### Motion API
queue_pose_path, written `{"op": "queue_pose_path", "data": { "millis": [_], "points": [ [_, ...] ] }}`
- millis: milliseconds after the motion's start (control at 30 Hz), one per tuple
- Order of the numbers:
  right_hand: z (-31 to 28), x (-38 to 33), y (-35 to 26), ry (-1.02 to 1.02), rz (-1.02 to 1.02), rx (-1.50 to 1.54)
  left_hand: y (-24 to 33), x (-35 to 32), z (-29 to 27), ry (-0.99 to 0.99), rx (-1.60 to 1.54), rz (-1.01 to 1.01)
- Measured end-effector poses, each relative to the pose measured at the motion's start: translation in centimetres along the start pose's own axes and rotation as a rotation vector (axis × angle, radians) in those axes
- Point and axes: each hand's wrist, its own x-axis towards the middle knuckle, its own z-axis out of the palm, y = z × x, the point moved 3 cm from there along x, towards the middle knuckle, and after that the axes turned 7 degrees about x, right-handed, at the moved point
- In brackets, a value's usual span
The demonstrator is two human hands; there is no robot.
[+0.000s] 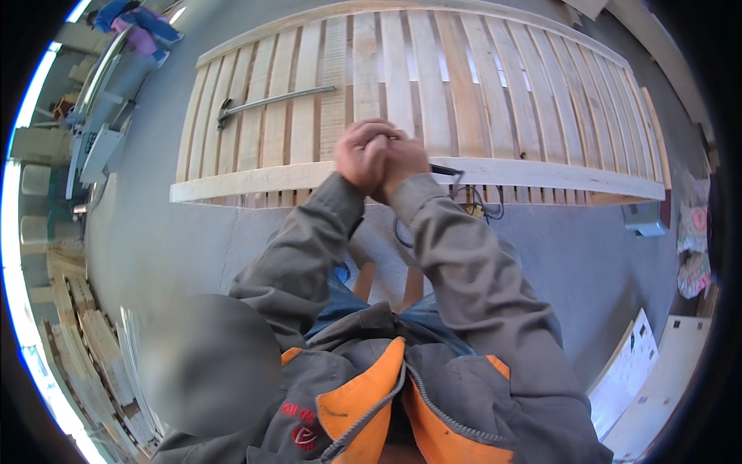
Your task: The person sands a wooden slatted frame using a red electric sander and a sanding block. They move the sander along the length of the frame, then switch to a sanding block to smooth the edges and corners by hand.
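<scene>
Jacket [479, 271] sleeves in grey reach forward from the lower edge, the open front showing an orange lining [357, 394] over blue jeans [337, 303]. Ahead, the left hand [360, 156] and the right hand [407, 161] press together with fingers curled closed, folded against each other; whether anything is gripped inside them cannot be told. They appear directly over the near rail [255, 182] of a slatted wooden frame [556, 175], which spans the view in front of the person. Just beside the right hand a black rod [446, 170] juts out, with a black cable [501, 207] near it. Farther across the slats, left of the hands and apart from them, lies a metal bar clamp [282, 99], its head toward the left. Well beyond, at upper left, a person [147, 31] in blue and purple clothing bends beside a workbench [108, 89].
</scene>
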Motion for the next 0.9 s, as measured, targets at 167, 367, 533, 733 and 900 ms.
{"op": "queue_pose_path", "data": {
  "millis": [167, 367, 533, 733, 900],
  "points": [
    [-1.7, -2.8, 5.1, 0.091, 0.040, -0.051, 2.9, 0.7, 5.6, 0.005, 0.000, 0.006],
    [-4.7, -6.3, 12.6, 0.043, 0.149, -0.117, 6.7, 2.0, 13.1, -0.031, 0.025, -0.004],
    [-8.8, -9.3, 17.0, 0.055, 0.106, -0.200, 9.3, 3.1, 19.4, -0.032, -0.017, 0.005],
    [-10.3, -12.4, 24.0, -0.164, 0.362, -0.397, 12.1, 4.0, 25.2, -0.049, -0.017, 0.003],
    [-9.6, -12.0, 22.7, -0.091, 0.269, -0.432, 11.8, 3.1, 22.3, 0.010, -0.064, 0.022]
  ]
}}
